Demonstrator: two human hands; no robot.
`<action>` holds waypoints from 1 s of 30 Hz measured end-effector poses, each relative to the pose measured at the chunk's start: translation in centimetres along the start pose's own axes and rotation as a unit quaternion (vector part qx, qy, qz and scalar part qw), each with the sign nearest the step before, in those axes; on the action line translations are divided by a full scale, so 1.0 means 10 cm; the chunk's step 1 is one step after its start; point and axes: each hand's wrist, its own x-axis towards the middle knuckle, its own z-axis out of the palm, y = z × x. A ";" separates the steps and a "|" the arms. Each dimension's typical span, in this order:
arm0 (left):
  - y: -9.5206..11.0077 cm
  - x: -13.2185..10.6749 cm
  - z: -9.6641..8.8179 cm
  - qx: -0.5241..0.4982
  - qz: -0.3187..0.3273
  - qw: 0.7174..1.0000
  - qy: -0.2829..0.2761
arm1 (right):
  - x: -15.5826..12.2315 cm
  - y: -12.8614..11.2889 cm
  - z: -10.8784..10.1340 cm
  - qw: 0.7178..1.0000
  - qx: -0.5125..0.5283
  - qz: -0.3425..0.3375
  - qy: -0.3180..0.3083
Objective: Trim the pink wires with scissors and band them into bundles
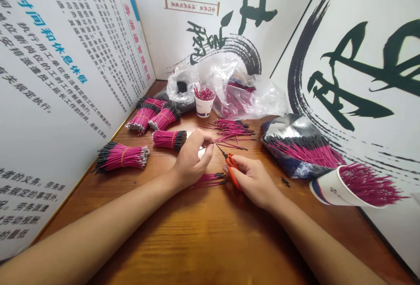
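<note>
One pink wire (pixel 201 148) pinched in left grip (pixel 192 159), orange snips (pixel 232 170) in right grip (pixel 252 181).

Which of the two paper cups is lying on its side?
The paper cup at far right, full of pink wires, lies on its side; the other cup stands upright.

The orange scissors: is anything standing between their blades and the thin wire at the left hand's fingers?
Nothing visible stands there. The blades of the orange scissors, held in the right hand, point toward the thin wire pinched by the left hand.
</note>
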 end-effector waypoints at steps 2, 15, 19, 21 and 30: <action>0.00 0.00 0.00 0.000 -0.001 1.000 0.002 | 0.00 0.00 0.00 1.000 0.004 0.000 0.007; 0.00 0.01 -0.01 0.000 0.005 1.000 0.003 | 0.00 0.01 0.01 1.000 -0.011 -0.012 0.005; 0.00 0.01 0.00 -0.007 0.006 1.000 0.000 | 0.00 0.01 0.01 1.000 -0.003 -0.007 0.000; 0.00 0.01 0.00 -0.007 0.002 1.000 -0.003 | 0.00 0.00 0.01 1.000 0.002 -0.004 0.000; 0.00 0.00 0.00 -0.001 -0.009 1.000 -0.006 | 0.01 0.00 0.01 1.000 -0.005 -0.004 0.017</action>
